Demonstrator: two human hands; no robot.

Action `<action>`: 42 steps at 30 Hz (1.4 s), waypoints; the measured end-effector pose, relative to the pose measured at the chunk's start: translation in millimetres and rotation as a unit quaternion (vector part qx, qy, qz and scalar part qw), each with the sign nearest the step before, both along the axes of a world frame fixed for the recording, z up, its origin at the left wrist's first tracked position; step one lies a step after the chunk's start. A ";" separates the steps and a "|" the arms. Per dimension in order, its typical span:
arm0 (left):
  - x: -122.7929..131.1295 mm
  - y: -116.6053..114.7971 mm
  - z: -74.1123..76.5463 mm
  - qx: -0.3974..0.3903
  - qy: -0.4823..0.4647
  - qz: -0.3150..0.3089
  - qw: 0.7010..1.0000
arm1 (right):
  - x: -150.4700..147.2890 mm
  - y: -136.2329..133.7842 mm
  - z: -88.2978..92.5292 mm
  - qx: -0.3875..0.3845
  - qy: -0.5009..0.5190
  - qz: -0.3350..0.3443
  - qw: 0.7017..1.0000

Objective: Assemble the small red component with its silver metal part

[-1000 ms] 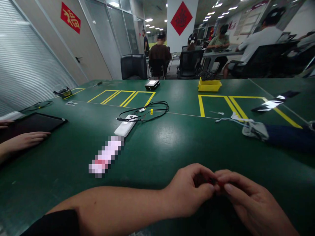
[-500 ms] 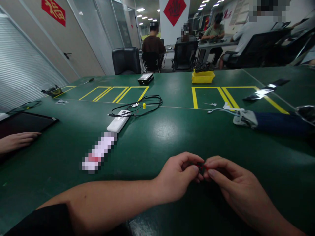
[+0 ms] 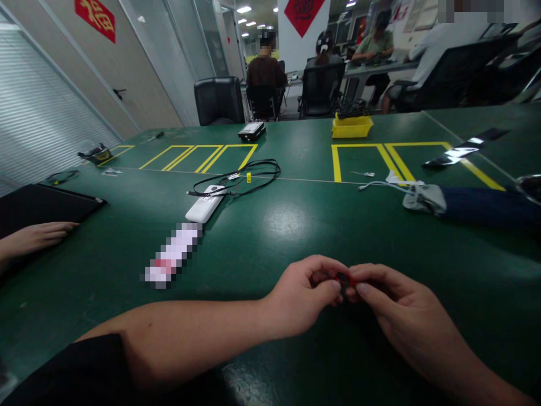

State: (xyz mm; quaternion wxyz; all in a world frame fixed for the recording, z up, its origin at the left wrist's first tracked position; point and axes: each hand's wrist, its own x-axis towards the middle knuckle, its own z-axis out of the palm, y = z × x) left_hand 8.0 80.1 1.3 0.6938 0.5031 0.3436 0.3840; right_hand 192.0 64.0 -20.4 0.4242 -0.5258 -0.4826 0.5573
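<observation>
Just above the green table [image 3: 291, 225], my left hand [image 3: 304, 296] and my right hand [image 3: 399, 296] meet fingertip to fingertip. Both are closed in a pinch on one small red and black object [image 3: 344, 279]. Fingers cover most of it, so its kind cannot be made out. Beyond my left forearm lie a white power bank [image 3: 205, 206], a looped black cable [image 3: 257, 192] with a yellow tag, and a blurred-out pale strip [image 3: 173, 254].
At the left, another person's hand [image 3: 38, 239] rests on a dark flat panel [image 3: 54, 208]. A dark blue umbrella-like bundle [image 3: 486, 206] lies right. Farther back are a yellow bin [image 3: 351, 127], a hard drive [image 3: 252, 131] and yellow tape outlines. Several people sit beyond the table.
The view has shifted slightly. My hands keep their pinch on the small object, and a little more of its red part shows between the fingertips.
</observation>
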 end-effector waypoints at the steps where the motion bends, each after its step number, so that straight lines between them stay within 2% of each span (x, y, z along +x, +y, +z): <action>1: 0.1 -0.2 0.6 0.000 -0.004 0.000 1.000 | -0.2 -0.1 0.6 0.002 -0.002 0.003 1.000; 7: 0.2 -0.7 -1.5 -0.008 -0.004 0.013 1.000 | -1.2 -0.7 2.8 0.021 -0.007 0.028 0.999; 24: 0.6 -1.2 -1.2 -0.003 -0.013 -0.003 1.000 | -3.2 0.9 8.3 0.021 0.007 0.012 1.000; 30: 0.3 -2.0 -0.1 0.010 0.003 0.003 1.000 | -3.3 -0.3 10.3 0.014 0.023 0.009 1.000; 36: -2.0 -0.5 1.6 0.043 0.043 0.024 0.998 | -1.9 -1.1 4.1 0.011 0.033 0.003 0.999; 42: -0.8 0.0 -0.6 -0.009 0.006 0.009 1.000 | -2.2 -0.4 3.7 0.020 0.032 0.008 0.999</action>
